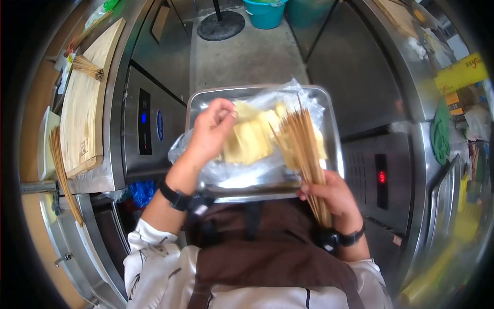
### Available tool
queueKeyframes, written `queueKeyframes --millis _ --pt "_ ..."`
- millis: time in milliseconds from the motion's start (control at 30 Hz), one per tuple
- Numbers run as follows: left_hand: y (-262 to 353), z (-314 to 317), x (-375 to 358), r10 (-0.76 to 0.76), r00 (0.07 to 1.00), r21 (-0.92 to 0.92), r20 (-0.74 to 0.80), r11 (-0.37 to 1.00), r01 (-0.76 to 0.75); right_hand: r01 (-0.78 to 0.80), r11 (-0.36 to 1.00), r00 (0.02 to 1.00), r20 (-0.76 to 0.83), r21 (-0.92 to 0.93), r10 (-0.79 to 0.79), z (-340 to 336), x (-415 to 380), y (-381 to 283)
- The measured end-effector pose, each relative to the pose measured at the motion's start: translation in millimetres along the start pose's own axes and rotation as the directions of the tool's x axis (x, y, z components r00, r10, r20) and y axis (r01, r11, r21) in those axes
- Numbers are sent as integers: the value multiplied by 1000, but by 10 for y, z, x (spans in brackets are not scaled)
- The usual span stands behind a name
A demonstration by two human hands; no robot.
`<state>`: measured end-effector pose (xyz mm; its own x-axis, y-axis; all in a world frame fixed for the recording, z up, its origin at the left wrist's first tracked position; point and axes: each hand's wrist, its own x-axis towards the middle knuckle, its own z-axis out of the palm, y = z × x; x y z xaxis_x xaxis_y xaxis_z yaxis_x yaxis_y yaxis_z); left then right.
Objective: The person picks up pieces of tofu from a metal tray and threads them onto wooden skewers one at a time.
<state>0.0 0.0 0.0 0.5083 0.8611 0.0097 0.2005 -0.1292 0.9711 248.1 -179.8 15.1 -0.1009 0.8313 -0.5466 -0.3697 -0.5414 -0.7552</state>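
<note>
A metal tray [333, 139] lies in front of me, lined with clear plastic [231, 175]. On the plastic rest pale yellow flat pieces [249, 141], somewhat blurred. My left hand [212, 126] is over the tray's left part, thumb and fingers pinched together at the upper left edge of the yellow pieces; what the fingertips hold, if anything, is too blurred to make out. A thick bundle of thin wooden skewers [304, 149] is held in my right hand [332, 194] at the tray's lower right, with the skewer tips pointing up over the yellow pieces.
Steel cabinets [355, 72] flank both sides. On the left counter, a wooden board [85, 110] bears a small skewer bundle [87, 67], with longer skewers [64, 175] nearby. Ahead on the floor stand a round black base [221, 26] and a teal bucket [265, 14]. A green cloth [440, 131] hangs right.
</note>
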Motion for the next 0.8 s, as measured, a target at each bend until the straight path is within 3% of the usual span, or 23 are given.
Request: queueKeyframes --millis 67,100,167,267,500,800 --pt "93 83 -1 -243 963 -350 -119 918 188 10 1000 1000 -9 -5 -10 40 18 -1" --pt "150 155 -46 -308 942 -433 -133 873 224 -6 1000 1000 -13 -3 6 75 -30 -2" --pt "194 330 -12 -394 906 -601 -155 765 230 1 999 1000 -21 -33 -1 56 -17 -40" --pt "245 493 -13 -407 905 -678 -125 701 221 -1 998 999 -36 -63 -1 36 -37 -54" --pt "283 563 -39 -321 931 -681 -173 722 122 16 995 999 -39 -94 -19 76 -13 -33" --pt "343 613 -111 -175 944 -555 -279 832 -10 29 995 999 -41 -94 -33 69 -9 -14"
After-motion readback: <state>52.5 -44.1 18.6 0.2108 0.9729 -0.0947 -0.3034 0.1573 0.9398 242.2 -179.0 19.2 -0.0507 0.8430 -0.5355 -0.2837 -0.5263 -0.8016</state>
